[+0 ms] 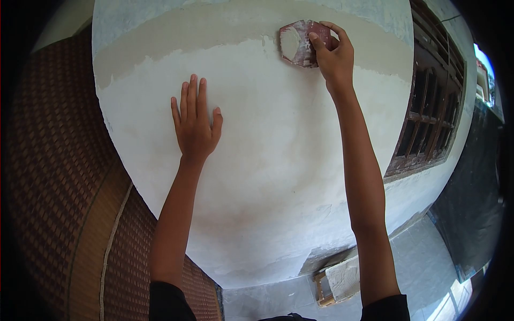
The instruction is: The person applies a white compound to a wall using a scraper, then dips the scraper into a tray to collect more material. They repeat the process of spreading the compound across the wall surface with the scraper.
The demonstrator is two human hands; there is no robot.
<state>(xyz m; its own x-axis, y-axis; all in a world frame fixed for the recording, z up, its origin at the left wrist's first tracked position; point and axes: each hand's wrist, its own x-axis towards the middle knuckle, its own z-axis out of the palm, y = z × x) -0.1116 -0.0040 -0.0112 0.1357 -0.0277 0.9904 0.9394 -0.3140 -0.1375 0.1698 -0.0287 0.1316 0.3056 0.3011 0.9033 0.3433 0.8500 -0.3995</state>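
Note:
My right hand grips a reddish-brown putty scraper by its right side, high up near the wall. A pale lump of putty clings to the scraper's left part. Lower and to the left, my left hand lies flat on the wall with its fingers spread, holding nothing. The wall is mostly whitish, with a greyer, damp-looking band of putty running across its upper part, just left of the scraper.
A brown woven panel flanks the wall on the left. On the right sits a wooden-framed window, with a dark sheet beyond it. Below, a wooden stand bearing a putty-covered board rests on the grey tiled floor.

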